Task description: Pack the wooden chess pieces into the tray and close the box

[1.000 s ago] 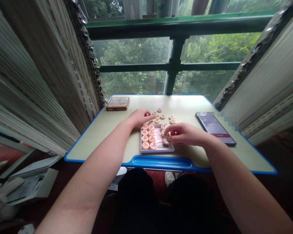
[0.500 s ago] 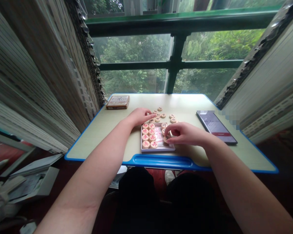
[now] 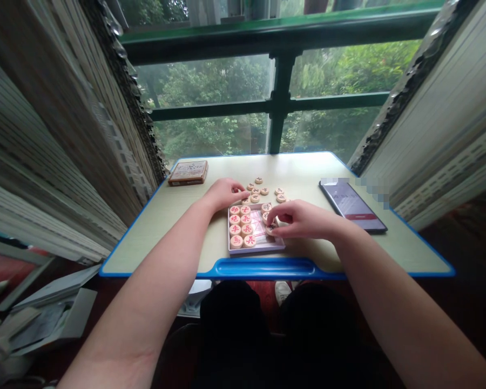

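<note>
My right hand (image 3: 297, 219) pinches a round wooden xiangqi piece (image 3: 271, 231) with a dark character, at the right side of a shallow white box (image 3: 256, 249). Two columns of red-marked xiangqi pieces (image 3: 246, 229) fill the left part of this box, and other dark-marked pieces (image 3: 266, 208) stand along its right side. My left hand (image 3: 225, 193) rests beyond the box's far left corner, fingers loosely bent and apart. Its fingertips are at a loose piece (image 3: 246, 200), partly hidden; I cannot make out any grip on it. Several dark-marked pieces (image 3: 255, 190) lie scattered behind the box.
The pale folding table (image 3: 178, 232) has a blue rim and a blue trough (image 3: 265, 267) at its front. A brown box (image 3: 188, 173) lies at the far left, a phone (image 3: 354, 208) at the right. Curtains flank a green-framed window (image 3: 281, 97) behind.
My right hand has lowered the piece slightly against the box's right column. My left hand stays by the loose pieces. The whole view has shifted a little.
</note>
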